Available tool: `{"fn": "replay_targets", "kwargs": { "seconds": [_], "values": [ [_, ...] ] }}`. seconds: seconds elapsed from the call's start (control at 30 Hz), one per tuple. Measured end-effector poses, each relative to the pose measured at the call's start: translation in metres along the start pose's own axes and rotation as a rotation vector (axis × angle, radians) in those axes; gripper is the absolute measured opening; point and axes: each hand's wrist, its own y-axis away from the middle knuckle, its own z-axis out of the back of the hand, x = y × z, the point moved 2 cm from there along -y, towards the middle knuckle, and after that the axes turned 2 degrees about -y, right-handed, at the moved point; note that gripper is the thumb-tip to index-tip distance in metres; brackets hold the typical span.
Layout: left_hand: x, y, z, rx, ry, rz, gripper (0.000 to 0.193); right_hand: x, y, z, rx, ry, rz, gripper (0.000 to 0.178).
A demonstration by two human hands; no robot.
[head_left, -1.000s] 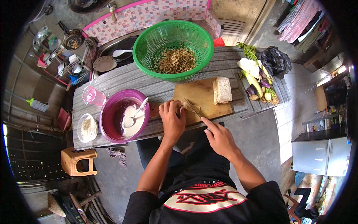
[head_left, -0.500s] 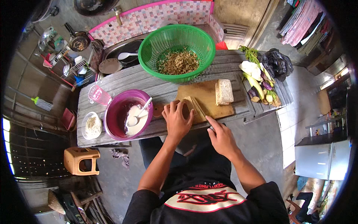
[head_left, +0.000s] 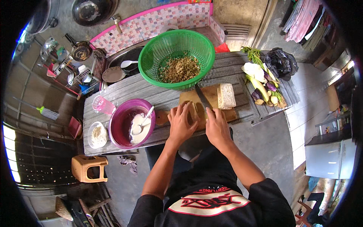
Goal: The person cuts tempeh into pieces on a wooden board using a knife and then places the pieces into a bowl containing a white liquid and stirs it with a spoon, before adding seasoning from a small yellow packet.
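Observation:
My left hand (head_left: 182, 124) rests at the left part of a wooden cutting board (head_left: 210, 93), fingers curled around a pale piece of tempeh (head_left: 193, 111). My right hand (head_left: 218, 126) grips a knife (head_left: 203, 97), its handle mostly hidden under the fingers. The dark blade points away from me, to the right of the piece and apart from it, its tip near the green basket. A larger beige block of tempeh (head_left: 226, 96) stands at the board's right side.
Behind the board stands a green basket (head_left: 176, 81) holding brown crumbly food. On the left are a purple basin (head_left: 113, 130) with white batter and a spoon (head_left: 141, 125), a white bowl (head_left: 97, 135) and a pink cup (head_left: 103, 104). Vegetables (head_left: 264, 81) and a black plastic bag (head_left: 281, 64) lie right.
The knife has come away from the tempeh piece and now lies to its right, blade pointing farther away from me. My right hand has shifted slightly left; my left hand stays at the piece.

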Motion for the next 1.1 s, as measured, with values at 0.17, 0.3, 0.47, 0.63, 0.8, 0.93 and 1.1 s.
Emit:
{"fn": "replay_targets", "kwargs": {
  "seconds": [0.17, 0.3, 0.47, 0.63, 0.8, 0.93, 1.1],
  "values": [
    [0.011, 0.000, 0.002, 0.064, 0.027, -0.079, 0.077, 0.001, -0.003, -0.004, -0.020, 0.050, 0.008, 0.049],
    [0.001, -0.006, 0.006, 0.116, 0.056, -0.035, 0.076, 0.005, -0.002, 0.006, -0.012, 0.069, 0.015, 0.052],
    [0.002, -0.005, 0.004, 0.081, 0.230, -0.051, 0.077, 0.013, 0.001, 0.015, -0.019, 0.076, 0.046, 0.056],
    [-0.001, -0.011, 0.001, 0.076, 0.262, -0.073, 0.079, 0.004, 0.001, 0.013, -0.052, 0.077, 0.044, 0.056],
    [0.000, -0.021, 0.003, 0.146, 0.389, -0.076, 0.079, 0.000, 0.001, 0.012, -0.023, 0.057, 0.027, 0.056],
    [-0.003, -0.022, -0.001, 0.086, 0.359, -0.121, 0.070, 0.000, 0.000, 0.011, -0.020, 0.061, 0.031, 0.057],
    [-0.019, -0.006, -0.003, -0.005, -0.001, -0.055, 0.066, -0.004, 0.000, 0.008, -0.014, 0.054, 0.021, 0.057]
  ]
}}
